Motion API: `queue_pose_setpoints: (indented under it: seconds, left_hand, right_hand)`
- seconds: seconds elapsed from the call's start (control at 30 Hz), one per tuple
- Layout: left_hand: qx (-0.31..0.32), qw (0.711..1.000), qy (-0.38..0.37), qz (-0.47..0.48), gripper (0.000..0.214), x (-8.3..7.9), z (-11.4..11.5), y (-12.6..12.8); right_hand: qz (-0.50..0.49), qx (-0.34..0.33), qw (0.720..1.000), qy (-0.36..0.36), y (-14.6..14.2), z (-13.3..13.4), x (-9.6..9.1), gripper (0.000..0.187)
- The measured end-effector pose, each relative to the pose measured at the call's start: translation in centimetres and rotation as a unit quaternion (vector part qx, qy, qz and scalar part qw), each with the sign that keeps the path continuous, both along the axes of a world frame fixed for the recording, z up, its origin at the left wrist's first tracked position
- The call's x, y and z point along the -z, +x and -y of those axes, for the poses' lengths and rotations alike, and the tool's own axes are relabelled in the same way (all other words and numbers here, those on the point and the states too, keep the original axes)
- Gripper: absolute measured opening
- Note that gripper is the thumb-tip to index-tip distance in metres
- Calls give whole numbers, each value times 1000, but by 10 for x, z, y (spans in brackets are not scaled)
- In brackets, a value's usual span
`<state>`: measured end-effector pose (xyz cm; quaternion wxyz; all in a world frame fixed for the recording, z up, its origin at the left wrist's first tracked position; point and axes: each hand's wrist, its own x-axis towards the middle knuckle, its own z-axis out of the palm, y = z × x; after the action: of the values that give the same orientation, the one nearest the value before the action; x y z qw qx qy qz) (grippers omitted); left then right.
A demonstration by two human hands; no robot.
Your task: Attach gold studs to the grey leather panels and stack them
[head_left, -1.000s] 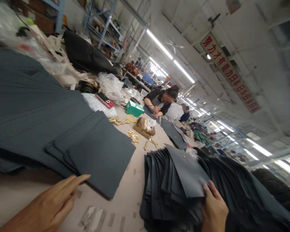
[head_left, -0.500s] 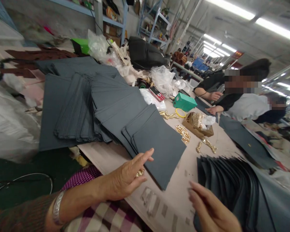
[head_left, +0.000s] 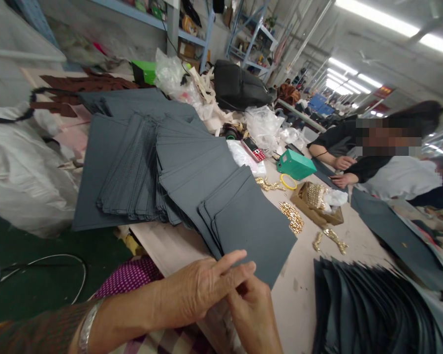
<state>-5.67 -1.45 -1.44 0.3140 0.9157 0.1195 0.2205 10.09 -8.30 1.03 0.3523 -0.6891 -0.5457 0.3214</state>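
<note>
The left hand (head_left: 197,297) had its fingers (head_left: 232,259) stretched out, touching the right hand (head_left: 254,314), whose grip could not be told. Just beyond them, grey panels (head_left: 251,231) fanned over the bench (head_left: 302,290); shelving (head_left: 203,38) stood behind.

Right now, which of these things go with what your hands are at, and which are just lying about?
In hand, likely: left hand, right hand, nearest grey panel, fanned grey panels, dark stack.
Lying about: gold fittings, green box, yellow ring, plastic bags, black bag.
</note>
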Motion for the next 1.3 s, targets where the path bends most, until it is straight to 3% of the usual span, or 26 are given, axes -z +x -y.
queue_pose_setpoints:
  seconds: [0.17,0.3,0.37,0.47,0.53,0.63,0.73,0.83,0.97,1.17,1.3]
  left_hand:
    - [-16,999,-43,-26,105,-4,-1,-1]
    - [-123,978,-162,36,81,-9,5,-2]
    - [-187,930,-315,28,69,-10,7,-3]
    - [-224,815,-535,11,64,-9,8,-4]
    - [-230,767,-598,25,69,-7,8,-3]
    - [-237,727,-643,53,78,-7,6,0]
    - [-195,714,-663,109,66,-14,6,2]
    - [-155,703,-681,131,45,-21,8,5]
    - [-217,704,-674,49,29,-26,7,13]
    - [-278,709,-646,51,36,-24,6,22]
    - [-236,710,-661,50,33,-24,3,24]
  right_hand:
    - [-31,-25,999,1,-3,-5,6,23]
    - [-48,-30,998,-21,14,-10,0,23]
    - [2,11,1000,-10,33,-19,-2,26]
    - [89,75,993,16,64,-38,4,33]
    - [141,92,985,29,79,-50,11,34]
    - [195,87,976,44,87,-58,19,31]
    - [146,51,988,4,82,-50,20,28]
    - [-5,3,996,-87,73,-37,17,26]
    - [-197,17,970,-139,63,-31,16,38]
    - [-263,63,951,-147,55,-39,12,49]
    - [-281,65,941,-178,54,-43,11,51]
